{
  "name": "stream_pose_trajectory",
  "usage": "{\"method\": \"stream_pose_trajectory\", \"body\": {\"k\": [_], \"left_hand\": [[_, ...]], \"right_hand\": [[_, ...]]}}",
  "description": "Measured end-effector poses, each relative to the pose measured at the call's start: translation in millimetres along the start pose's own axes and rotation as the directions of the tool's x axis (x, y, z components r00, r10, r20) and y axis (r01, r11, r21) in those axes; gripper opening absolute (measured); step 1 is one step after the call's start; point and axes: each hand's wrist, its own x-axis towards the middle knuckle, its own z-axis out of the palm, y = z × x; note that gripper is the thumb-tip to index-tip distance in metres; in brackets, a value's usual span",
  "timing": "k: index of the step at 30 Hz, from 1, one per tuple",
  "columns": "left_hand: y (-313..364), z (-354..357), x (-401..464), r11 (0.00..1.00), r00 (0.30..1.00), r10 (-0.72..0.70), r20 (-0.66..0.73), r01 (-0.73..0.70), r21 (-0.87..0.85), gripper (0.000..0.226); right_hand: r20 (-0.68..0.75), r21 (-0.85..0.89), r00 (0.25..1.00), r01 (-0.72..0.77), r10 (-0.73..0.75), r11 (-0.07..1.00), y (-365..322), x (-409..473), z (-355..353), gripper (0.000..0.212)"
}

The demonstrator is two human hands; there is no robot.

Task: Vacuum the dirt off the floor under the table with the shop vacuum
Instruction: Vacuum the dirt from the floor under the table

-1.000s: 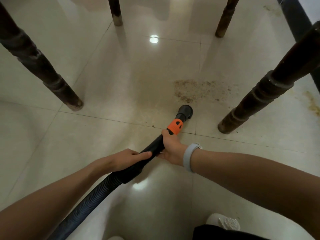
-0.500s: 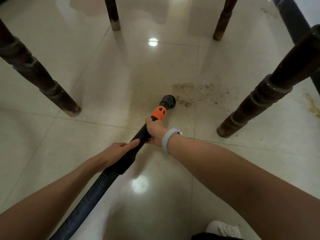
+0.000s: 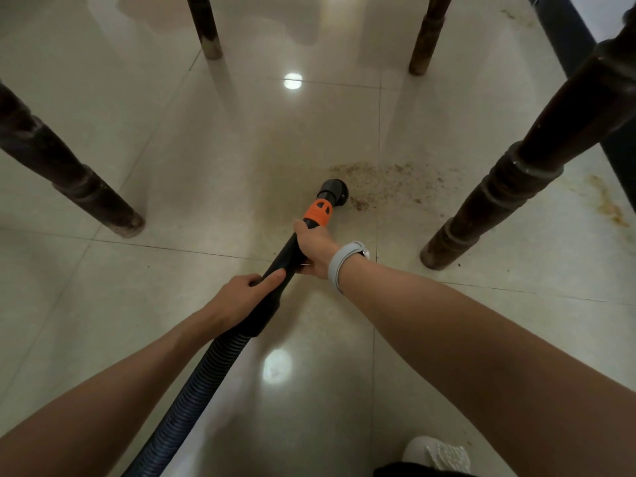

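I observe both hands on the shop vacuum's wand. My right hand (image 3: 315,247) is wrapped round the black wand (image 3: 282,263) just behind the orange collar (image 3: 318,212), fingers curled under it and thumb side up; a pale grey wristband (image 3: 340,265) sits on that wrist. My left hand (image 3: 242,296) grips the wand further back, where it widens into the cuff, with the forefinger laid straight along the top and the remaining fingers curled round the far side. The ribbed dark hose (image 3: 192,401) runs from the cuff down and left, out of view at the bottom edge. The round brush nozzle (image 3: 334,190) is down at the glossy tiled floor (image 3: 172,160), at the left edge of the dirt patch (image 3: 389,184); whether the bristles actually touch the tile I cannot tell. The dirt is a brown scatter of fine crumbs spreading right from the nozzle toward the near right table leg (image 3: 509,191), with a denser clump just beside the nozzle. Four dark turned table legs stand round the work area: near left leg (image 3: 72,180), far left leg (image 3: 206,29), far right leg (image 3: 426,39). A separate yellowish stain (image 3: 605,201) lies beyond the near right leg, well apart from the nozzle. A white shoe (image 3: 437,454) shows at the bottom edge
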Motion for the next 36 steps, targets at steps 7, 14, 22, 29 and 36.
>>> {"method": "stream_pose_trajectory", "body": {"k": [7,14,22,29,36], "left_hand": [[-4,1,1,0.999,0.998,0.013,0.056,-0.015,0.037,0.070],[1,9,3,0.995,0.997,0.028,0.070,-0.034,0.092,0.056],[19,21,13,0.985,0.997,0.038,0.072,-0.049,0.163,0.053],[31,31,20,0.976,0.998,0.044,0.048,-0.053,0.212,0.048],[26,23,21,0.981,0.999,0.036,-0.033,-0.029,0.192,0.047]], "right_hand": [[-0.038,0.052,0.999,-0.014,0.016,0.999,12,-5,-8,0.024],[-0.047,0.070,0.999,-0.023,0.026,0.997,14,-8,-18,0.033],[-0.108,0.110,0.993,-0.039,0.051,0.993,6,-8,-36,0.036],[-0.193,0.110,0.981,0.017,0.005,0.994,5,2,-45,0.040],[-0.171,0.034,0.982,0.090,-0.083,0.995,3,12,-30,0.027]]}}
